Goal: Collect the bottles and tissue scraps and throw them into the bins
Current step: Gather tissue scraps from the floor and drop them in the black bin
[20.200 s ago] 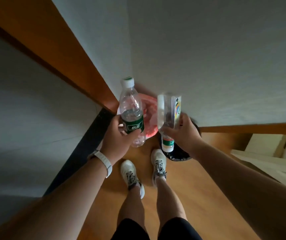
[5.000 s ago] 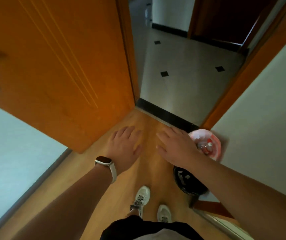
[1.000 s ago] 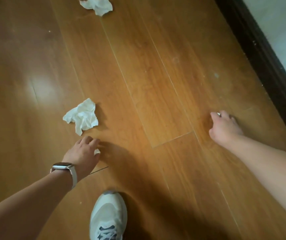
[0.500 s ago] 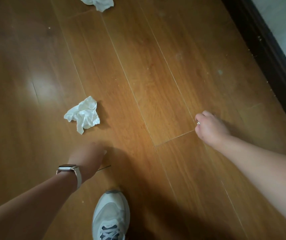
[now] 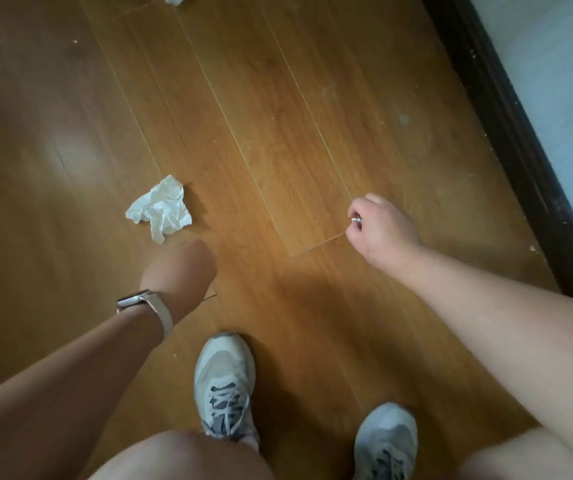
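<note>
Crouching low brings both hands near the floor (image 5: 278, 116); right hand (image 5: 382, 226), at 3 o'clock, pinches a small white scrap (image 5: 357, 220), grip closed; left hand (image 5: 177, 268) hovers at 6 o'clock of the crumpled tissue (image 5: 160, 209), probably the next pickup; its grip is blurred, so I cannot tell.

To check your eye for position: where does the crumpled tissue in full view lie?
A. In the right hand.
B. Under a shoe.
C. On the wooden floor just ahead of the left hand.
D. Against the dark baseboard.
C: the crumpled tissue lies loose on the wooden floor, just beyond the left hand.
</note>
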`<action>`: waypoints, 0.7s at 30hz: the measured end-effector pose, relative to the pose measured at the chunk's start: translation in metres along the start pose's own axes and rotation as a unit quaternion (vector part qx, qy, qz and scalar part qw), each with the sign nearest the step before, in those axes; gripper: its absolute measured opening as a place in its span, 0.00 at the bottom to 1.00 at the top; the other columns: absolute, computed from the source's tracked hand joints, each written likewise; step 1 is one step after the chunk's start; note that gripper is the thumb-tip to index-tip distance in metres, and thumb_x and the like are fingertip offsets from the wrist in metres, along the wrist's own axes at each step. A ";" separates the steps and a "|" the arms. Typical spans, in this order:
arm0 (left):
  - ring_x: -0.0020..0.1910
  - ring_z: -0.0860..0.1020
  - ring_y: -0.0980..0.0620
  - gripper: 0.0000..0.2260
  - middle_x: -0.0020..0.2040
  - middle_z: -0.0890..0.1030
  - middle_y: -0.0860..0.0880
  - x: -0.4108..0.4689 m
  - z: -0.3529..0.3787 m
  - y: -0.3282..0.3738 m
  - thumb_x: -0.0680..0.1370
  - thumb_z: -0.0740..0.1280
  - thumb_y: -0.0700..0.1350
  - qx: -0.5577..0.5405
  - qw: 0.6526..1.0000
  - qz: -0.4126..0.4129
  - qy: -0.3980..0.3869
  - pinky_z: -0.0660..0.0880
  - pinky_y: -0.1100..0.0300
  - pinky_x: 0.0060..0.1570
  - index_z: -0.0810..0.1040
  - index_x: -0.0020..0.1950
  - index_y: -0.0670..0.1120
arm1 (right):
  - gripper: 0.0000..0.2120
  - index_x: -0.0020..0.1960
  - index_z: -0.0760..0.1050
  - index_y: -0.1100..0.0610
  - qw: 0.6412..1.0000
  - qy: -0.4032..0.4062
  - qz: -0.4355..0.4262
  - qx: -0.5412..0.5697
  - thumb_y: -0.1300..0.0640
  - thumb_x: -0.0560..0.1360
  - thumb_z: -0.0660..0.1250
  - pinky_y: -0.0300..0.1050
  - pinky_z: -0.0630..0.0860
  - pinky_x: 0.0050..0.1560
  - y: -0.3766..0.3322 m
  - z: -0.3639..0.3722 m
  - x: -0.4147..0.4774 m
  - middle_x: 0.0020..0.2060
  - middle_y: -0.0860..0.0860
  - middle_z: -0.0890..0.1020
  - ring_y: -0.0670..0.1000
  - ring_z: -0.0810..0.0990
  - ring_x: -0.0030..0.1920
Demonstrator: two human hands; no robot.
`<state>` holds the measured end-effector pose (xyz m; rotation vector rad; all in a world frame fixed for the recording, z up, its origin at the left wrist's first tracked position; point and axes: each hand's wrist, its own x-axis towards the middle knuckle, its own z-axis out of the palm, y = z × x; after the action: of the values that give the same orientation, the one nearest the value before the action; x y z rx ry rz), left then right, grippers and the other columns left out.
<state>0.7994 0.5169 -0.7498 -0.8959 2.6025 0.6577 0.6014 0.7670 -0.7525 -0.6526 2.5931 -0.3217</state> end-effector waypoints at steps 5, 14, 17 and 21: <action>0.39 0.76 0.47 0.04 0.43 0.78 0.51 -0.043 -0.062 0.061 0.76 0.66 0.48 0.000 0.999 0.036 -0.027 0.70 0.57 0.35 0.78 0.45 0.49 | 0.05 0.46 0.76 0.53 0.998 0.012 0.027 0.055 0.60 0.72 0.63 0.49 0.73 0.42 -0.025 -0.073 -0.055 0.47 0.48 0.77 0.55 0.76 0.47; 0.38 0.75 0.47 0.02 0.42 0.78 0.52 -0.133 -0.178 0.174 0.76 0.65 0.46 -0.011 0.995 0.089 -0.052 0.69 0.57 0.34 0.75 0.43 0.51 | 0.06 0.49 0.77 0.56 0.996 0.032 0.017 0.085 0.61 0.74 0.63 0.45 0.67 0.37 -0.049 -0.229 -0.173 0.49 0.48 0.77 0.52 0.75 0.46; 0.39 0.75 0.48 0.02 0.42 0.76 0.53 -0.169 -0.206 0.210 0.77 0.65 0.46 0.002 0.992 0.104 -0.076 0.71 0.56 0.35 0.74 0.44 0.51 | 0.05 0.50 0.76 0.56 0.995 0.027 0.030 0.091 0.59 0.76 0.62 0.48 0.75 0.40 -0.047 -0.273 -0.216 0.50 0.48 0.76 0.50 0.75 0.44; 0.39 0.74 0.48 0.02 0.40 0.74 0.54 -0.216 -0.246 0.260 0.78 0.64 0.45 0.024 0.986 0.126 -0.103 0.68 0.56 0.35 0.75 0.45 0.51 | 0.05 0.49 0.75 0.57 0.992 0.045 0.056 0.100 0.60 0.76 0.62 0.52 0.77 0.40 -0.040 -0.335 -0.282 0.48 0.48 0.76 0.52 0.76 0.42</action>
<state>0.7622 0.6790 -0.3667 -0.4604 2.5518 0.7059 0.6816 0.9102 -0.3442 -0.4301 2.6242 -0.5774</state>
